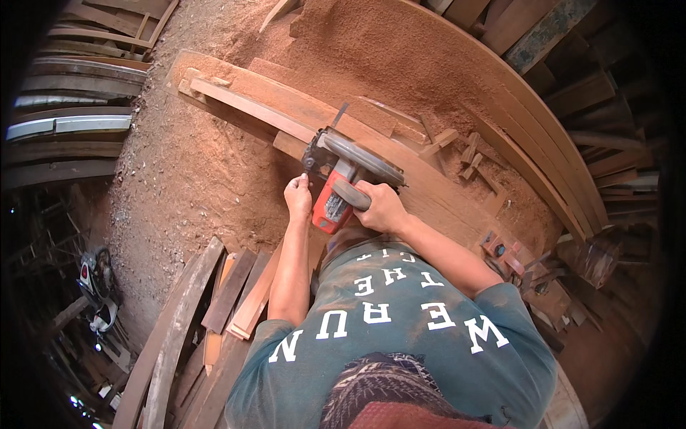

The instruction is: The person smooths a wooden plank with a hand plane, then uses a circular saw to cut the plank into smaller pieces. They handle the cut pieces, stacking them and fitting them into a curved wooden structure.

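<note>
Woven scarf [375, 382], right fingers [366, 190] round red circular saw [346, 171], grainy plank [437, 190]

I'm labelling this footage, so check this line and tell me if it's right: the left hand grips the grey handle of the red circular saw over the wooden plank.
Wrong hand: the head view shows the right hand gripping the grey handle of the red circular saw over the wooden plank.
</note>
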A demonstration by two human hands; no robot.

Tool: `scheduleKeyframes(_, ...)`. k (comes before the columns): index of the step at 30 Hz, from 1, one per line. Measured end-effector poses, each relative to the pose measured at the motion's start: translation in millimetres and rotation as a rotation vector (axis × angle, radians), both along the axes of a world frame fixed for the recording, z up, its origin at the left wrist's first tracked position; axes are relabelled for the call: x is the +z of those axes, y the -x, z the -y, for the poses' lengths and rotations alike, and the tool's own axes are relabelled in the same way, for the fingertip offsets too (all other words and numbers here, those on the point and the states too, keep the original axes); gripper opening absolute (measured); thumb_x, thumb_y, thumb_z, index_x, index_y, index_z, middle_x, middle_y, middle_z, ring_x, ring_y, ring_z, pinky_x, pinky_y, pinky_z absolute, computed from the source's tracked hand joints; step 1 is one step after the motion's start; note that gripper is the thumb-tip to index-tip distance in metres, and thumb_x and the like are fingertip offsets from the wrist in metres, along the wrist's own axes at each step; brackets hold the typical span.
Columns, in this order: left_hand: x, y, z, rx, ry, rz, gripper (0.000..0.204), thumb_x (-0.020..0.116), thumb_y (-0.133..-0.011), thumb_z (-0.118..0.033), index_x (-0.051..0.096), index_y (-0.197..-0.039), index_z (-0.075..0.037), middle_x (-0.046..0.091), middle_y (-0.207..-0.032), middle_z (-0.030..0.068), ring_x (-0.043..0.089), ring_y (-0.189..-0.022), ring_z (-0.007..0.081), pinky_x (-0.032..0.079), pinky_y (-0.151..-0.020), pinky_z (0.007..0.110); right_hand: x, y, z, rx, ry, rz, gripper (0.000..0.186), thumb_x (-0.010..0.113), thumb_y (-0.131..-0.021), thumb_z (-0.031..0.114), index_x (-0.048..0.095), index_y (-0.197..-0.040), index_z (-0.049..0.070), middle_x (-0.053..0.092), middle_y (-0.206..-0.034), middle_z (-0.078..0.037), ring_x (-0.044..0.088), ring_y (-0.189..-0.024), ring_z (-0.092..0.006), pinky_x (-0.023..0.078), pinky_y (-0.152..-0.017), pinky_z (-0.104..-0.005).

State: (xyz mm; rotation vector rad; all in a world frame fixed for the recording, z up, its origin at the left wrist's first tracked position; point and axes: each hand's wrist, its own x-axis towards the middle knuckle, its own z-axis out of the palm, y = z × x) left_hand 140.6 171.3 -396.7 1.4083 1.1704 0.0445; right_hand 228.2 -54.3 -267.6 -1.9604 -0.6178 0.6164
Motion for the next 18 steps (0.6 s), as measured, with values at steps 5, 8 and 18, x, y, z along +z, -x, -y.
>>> scheduleKeyframes(5,-9,1,-11,-0.023,-0.019,-0.008,0.028,0.064,-0.104,-0.027,0.071,-0.097,0.000,0.068,-0.085,0.0014,0.055,-0.077,0.0099,0.045,-0.073,0.029,3,-3,-6,-0.001,0.007,-0.006,0.028,0.075,-0.075,0.013,0.069,-0.102,0.008,0.070,-0.084,-0.024,0.069,-0.083,-0.0450,0.056,-0.074,-0.0509)
scheduleKeyframes(8,-15,1,-14,-0.018,-0.023,0.014,0.029,0.065,-0.104,-0.028,0.072,-0.097,-0.001,0.069,-0.085,0.0015,0.055,-0.077,0.0100,0.046,-0.074,0.029,2,-3,-9,-0.004,0.026,-0.010,0.028,0.075,-0.075,0.015,0.069,-0.102,0.008,0.071,-0.084,-0.024,0.069,-0.083,-0.0448,0.056,-0.075,-0.0512)
scheduleKeyframes(18,-29,2,-37,-0.006,0.045,0.078,0.029,0.064,-0.105,-0.026,0.072,-0.094,-0.001,0.069,-0.084,0.0006,0.058,-0.078,0.0101,0.046,-0.075,0.028,-4,-6,-21,0.000,0.036,-0.010,0.036,0.078,-0.072,0.019,0.070,-0.105,0.008,0.072,-0.086,-0.023,0.070,-0.086,-0.0443,0.057,-0.076,-0.0518)
